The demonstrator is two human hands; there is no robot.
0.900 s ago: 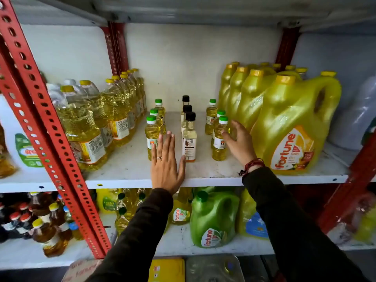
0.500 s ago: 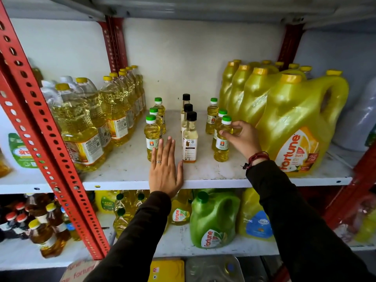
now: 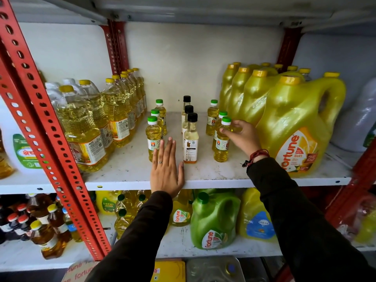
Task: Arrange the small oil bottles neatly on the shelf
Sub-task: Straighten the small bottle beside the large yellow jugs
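Note:
Small oil bottles stand in three short rows on the white shelf [image 3: 213,176]. The left row [image 3: 153,135] has green caps, the middle row [image 3: 190,137] black caps, the right row green caps. My right hand [image 3: 241,135] grips the shoulder of the front right green-capped bottle [image 3: 221,145], which stands upright on the shelf. My left hand [image 3: 165,171] lies flat, palm down, fingers together, on the shelf's front edge between the left and middle rows, its fingertips next to the front left bottle.
Large clear oil bottles [image 3: 85,129] line the shelf's left side. Yellow Fortune jugs [image 3: 295,123] crowd the right, close behind my right hand. A red slotted upright [image 3: 46,127] crosses diagonally on the left. A green jug [image 3: 215,220] and more bottles fill the shelf below.
My right hand has closed around the shoulder of the front right bottle, where it only reached beside it before. My left hand stays flat on the shelf edge.

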